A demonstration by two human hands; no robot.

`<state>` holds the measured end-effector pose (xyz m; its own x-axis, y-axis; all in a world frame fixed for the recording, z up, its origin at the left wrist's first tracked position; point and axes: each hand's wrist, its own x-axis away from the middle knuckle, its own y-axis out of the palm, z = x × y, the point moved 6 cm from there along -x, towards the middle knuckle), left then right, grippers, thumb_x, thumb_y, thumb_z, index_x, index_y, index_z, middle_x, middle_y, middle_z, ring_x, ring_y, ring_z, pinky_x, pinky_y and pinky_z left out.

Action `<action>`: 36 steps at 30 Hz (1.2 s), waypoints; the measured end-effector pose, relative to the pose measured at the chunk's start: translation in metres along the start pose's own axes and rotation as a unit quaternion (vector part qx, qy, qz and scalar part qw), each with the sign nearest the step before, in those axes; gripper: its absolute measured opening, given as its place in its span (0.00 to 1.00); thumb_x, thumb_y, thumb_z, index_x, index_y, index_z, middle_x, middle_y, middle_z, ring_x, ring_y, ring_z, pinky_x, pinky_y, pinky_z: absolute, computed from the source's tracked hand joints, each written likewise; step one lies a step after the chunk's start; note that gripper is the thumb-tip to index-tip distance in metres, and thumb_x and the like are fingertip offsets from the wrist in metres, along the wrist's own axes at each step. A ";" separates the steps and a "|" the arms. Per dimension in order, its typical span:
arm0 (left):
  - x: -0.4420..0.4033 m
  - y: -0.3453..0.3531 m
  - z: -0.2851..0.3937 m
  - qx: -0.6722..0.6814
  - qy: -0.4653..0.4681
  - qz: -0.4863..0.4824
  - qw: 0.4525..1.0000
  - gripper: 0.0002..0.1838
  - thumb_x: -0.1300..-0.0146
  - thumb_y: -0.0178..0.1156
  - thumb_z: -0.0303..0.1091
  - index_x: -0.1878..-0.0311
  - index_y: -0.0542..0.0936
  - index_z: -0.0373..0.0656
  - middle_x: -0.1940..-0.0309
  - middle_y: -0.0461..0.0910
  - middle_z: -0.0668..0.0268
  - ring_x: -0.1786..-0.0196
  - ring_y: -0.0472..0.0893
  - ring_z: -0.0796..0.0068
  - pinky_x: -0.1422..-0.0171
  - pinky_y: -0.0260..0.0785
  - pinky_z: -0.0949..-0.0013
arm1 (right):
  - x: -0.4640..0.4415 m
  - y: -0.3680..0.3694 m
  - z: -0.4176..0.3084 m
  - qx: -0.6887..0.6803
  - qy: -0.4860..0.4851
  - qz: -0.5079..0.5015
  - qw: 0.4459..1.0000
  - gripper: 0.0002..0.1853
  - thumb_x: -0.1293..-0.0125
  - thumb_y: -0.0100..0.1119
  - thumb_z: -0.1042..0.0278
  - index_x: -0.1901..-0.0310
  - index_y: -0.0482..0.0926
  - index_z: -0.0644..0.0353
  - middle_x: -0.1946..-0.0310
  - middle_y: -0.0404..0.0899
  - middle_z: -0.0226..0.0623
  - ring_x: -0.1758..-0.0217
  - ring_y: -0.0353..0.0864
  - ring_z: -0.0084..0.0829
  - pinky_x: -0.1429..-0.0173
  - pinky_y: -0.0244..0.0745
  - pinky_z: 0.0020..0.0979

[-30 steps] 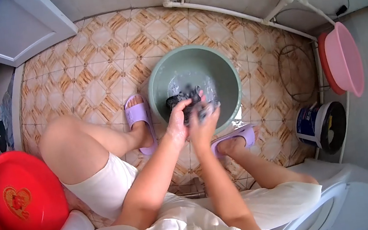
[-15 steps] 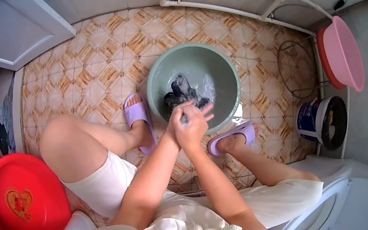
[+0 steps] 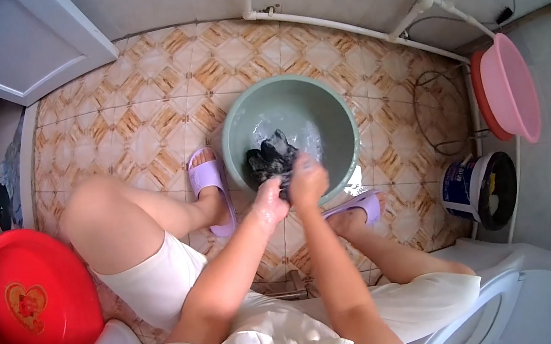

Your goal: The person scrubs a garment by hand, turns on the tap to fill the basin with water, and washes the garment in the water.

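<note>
The floor (image 3: 128, 87) has shiny tiles, cream with brown and orange stripes in diamond shapes. The walls are pale grey, and white pipes (image 3: 353, 29) run along them. A white door (image 3: 39, 44) stands open at the far left. A toilet (image 3: 478, 317) with a white seat is at the near right.

A big round red basin (image 3: 61, 335) is on the left, with a gold heart on it; the mark inside the heart is too small to read. On the right, a dark blue and white bucket (image 3: 459, 191) has white writing on its side, too tiny to make out. Above the bucket, a smooth pink basin (image 3: 517, 89) hangs on its edge, with an orange-red basin (image 3: 487, 98) behind it.

In the middle sits a round grey-green tub (image 3: 342, 153), smooth like plastic, with white suds inside. The dark cloth (image 3: 274, 154) lies in the tub, wet, crumpled and soapy, toward its near left side. The left hand (image 3: 269, 201) has its fingers curled around the near end of the cloth. The right hand (image 3: 308, 179) is blurry, just beside it, with fingers folded in tight on the cloth. Purple slippers (image 3: 206, 177) cover the feet beside the tub.
</note>
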<state>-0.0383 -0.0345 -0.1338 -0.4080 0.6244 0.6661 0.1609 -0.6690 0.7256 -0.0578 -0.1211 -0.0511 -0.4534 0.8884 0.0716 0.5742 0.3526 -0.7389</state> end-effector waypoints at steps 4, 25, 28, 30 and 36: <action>0.013 0.034 0.009 0.012 0.007 -0.097 0.995 0.13 0.42 0.52 0.28 0.56 0.76 0.33 0.54 0.78 0.57 0.52 0.78 0.63 0.40 0.66 0.62 | -0.011 -0.027 0.008 -0.023 0.008 0.114 0.993 0.12 0.38 0.51 0.62 0.71 0.77 0.61 0.68 0.79 0.50 0.64 0.77 0.52 0.61 0.69 0.47; 0.028 0.057 0.028 0.053 -0.030 -0.045 0.997 0.15 0.42 0.53 0.38 0.56 0.76 0.38 0.62 0.80 0.60 0.58 0.79 0.64 0.47 0.70 0.63 | 0.032 -0.028 -0.019 -0.105 -0.146 0.014 0.984 0.12 0.40 0.56 0.68 0.63 0.71 0.71 0.61 0.72 0.52 0.53 0.69 0.53 0.45 0.62 0.43; 0.031 0.051 0.033 0.004 -0.054 -0.143 0.988 0.13 0.40 0.55 0.37 0.57 0.76 0.38 0.62 0.80 0.59 0.59 0.79 0.64 0.45 0.70 0.62 | 0.071 -0.032 -0.063 -0.073 -0.271 -0.023 0.960 0.11 0.45 0.58 0.68 0.64 0.74 0.67 0.59 0.71 0.50 0.50 0.69 0.53 0.43 0.61 0.47; 0.027 0.036 0.016 0.092 -0.075 -0.077 0.990 0.12 0.40 0.54 0.33 0.57 0.75 0.36 0.62 0.79 0.58 0.58 0.79 0.65 0.48 0.72 0.62 | 0.064 -0.030 -0.062 -0.096 -0.278 -0.009 0.956 0.13 0.47 0.59 0.65 0.66 0.76 0.67 0.64 0.76 0.50 0.57 0.74 0.53 0.48 0.67 0.44; 0.005 0.011 0.006 0.009 0.029 0.052 0.998 0.09 0.43 0.54 0.28 0.59 0.76 0.39 0.64 0.79 0.61 0.63 0.80 0.65 0.56 0.75 0.61 | -0.017 -0.014 0.009 -0.001 0.050 0.003 0.999 0.13 0.46 0.59 0.59 0.70 0.80 0.61 0.73 0.79 0.48 0.69 0.79 0.50 0.63 0.72 0.45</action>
<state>-0.0332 -0.0365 -0.1216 -0.4396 0.5270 0.7273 0.2210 -0.7214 0.6563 -0.0643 -0.1441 -0.0477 -0.3793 0.9156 0.1331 0.5787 0.3470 -0.7381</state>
